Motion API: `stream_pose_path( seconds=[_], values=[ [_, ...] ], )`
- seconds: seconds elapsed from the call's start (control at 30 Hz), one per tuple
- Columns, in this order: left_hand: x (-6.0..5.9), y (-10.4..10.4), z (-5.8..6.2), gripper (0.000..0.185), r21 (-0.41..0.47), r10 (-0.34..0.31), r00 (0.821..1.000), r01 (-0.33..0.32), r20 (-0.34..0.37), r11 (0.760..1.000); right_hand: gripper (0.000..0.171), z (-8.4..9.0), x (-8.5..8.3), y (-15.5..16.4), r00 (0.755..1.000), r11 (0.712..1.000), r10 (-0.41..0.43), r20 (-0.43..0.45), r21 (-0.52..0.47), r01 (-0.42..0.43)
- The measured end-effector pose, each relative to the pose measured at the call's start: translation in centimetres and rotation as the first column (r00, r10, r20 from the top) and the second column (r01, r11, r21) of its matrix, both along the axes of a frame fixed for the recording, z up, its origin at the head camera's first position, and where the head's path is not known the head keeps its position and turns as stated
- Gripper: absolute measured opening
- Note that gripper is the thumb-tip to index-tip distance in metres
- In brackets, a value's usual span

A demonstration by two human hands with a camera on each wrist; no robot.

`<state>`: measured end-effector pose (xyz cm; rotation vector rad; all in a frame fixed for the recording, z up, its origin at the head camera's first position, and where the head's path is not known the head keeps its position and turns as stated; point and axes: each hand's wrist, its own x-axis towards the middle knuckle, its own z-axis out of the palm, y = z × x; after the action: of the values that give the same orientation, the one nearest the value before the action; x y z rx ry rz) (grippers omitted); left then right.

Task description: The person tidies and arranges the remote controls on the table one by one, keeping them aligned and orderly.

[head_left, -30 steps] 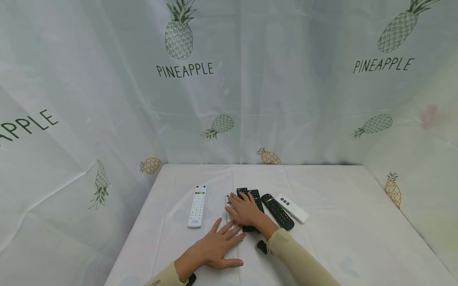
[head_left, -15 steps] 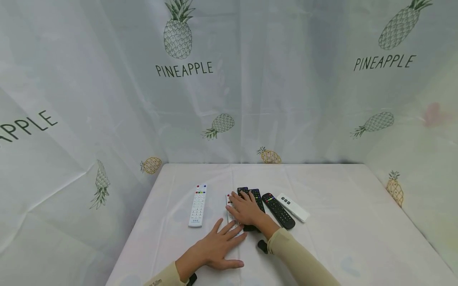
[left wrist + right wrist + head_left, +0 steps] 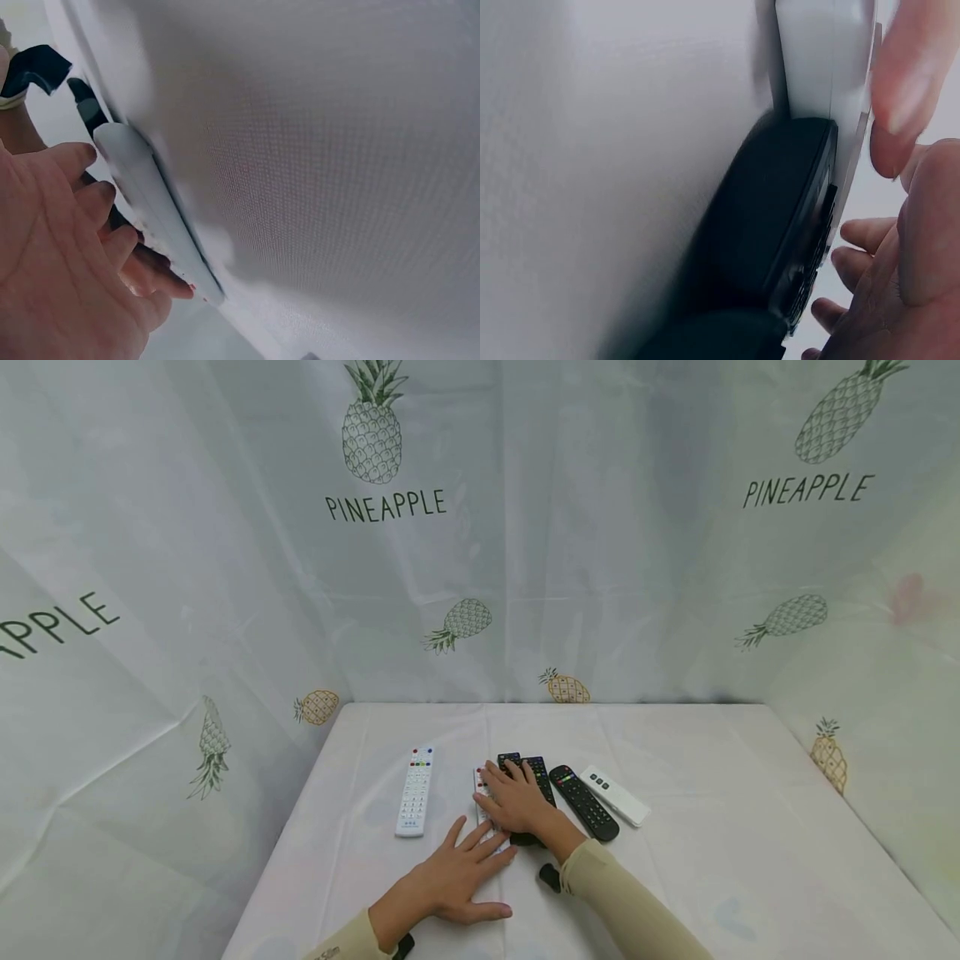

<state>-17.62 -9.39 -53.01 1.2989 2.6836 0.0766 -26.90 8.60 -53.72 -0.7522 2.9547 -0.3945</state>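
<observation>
My left hand [image 3: 453,881], fingers spread, has its fingertips at the near end of a white remote control [image 3: 481,785]. My right hand [image 3: 513,802] lies over that same remote and two black ones, a shorter black remote [image 3: 508,757] and a longer black remote [image 3: 538,770]. Both hands partly cover these three. In the left wrist view, the left hand's palm [image 3: 60,255] faces the white remote's edge [image 3: 157,202]. The right wrist view has the right hand's fingers [image 3: 862,234] above a black remote [image 3: 765,210], a white remote [image 3: 810,60] beside it.
Another white remote [image 3: 415,793] lies apart on the left. To the right are a black remote [image 3: 585,802] and a slim white remote [image 3: 615,796], both slanted. A white cloth covers the table [image 3: 712,843]; a pineapple-print curtain [image 3: 600,568] hangs behind it.
Both hands stay in nearly the same place over the remotes. The head view has shifted very slightly; no remote visibly moves on the table.
</observation>
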Motion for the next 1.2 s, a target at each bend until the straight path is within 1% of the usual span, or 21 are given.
stream_pose_path(
  seconds=[0.2,0.3,0.43,0.57,0.63,0.8,0.87,1.03,1.2],
  values=[
    [0.0,-0.1,-0.2,0.085,0.001,0.024,0.999,-0.024,0.04,1.0,0.063,-0.1,0.0,-0.2,1.0,0.999,-0.014,-0.015,0.047,0.015],
    [0.1,-0.3,0.0,0.085,0.003,0.034,0.998,-0.034,0.045,0.999,0.063,-0.2,-0.1,-0.4,1.0,0.999,-0.018,-0.018,0.051,0.019],
    [0.1,-0.4,0.2,0.085,0.004,0.045,0.998,-0.045,0.032,0.999,0.062,-0.2,-0.4,-0.8,1.0,0.998,-0.024,-0.018,0.06,0.025],
    [0.3,-0.3,0.3,0.084,0.006,0.067,0.998,-0.067,0.023,0.998,0.061,0.1,-0.5,-1.3,0.999,0.996,-0.032,-0.01,0.081,0.033],
    [0.4,-0.3,0.3,0.083,0.004,0.083,0.996,-0.083,0.017,0.997,0.061,0.2,-0.6,-1.5,0.999,0.995,-0.037,0.003,0.088,0.037],
    [0.4,-0.1,-0.1,0.082,0.0,0.111,0.993,-0.111,0.036,0.994,0.059,0.2,-0.5,-2.0,0.998,0.992,-0.065,0.013,0.113,0.063],
    [0.4,-0.1,-0.3,0.081,0.003,0.111,0.993,-0.112,0.032,0.994,0.059,0.1,-0.5,-2.3,0.998,0.989,-0.07,-0.004,0.131,0.07],
    [0.1,-0.5,-0.3,0.08,0.018,0.111,0.994,-0.111,-0.013,0.994,0.061,0.2,-0.5,-3.3,0.997,0.983,-0.066,-0.039,0.168,0.072],
    [-0.1,-0.6,-0.1,0.079,0.022,0.121,0.993,-0.121,0.014,0.992,0.06,0.7,-0.4,-3.4,0.994,0.975,-0.099,-0.041,0.196,0.105]
  ],
)
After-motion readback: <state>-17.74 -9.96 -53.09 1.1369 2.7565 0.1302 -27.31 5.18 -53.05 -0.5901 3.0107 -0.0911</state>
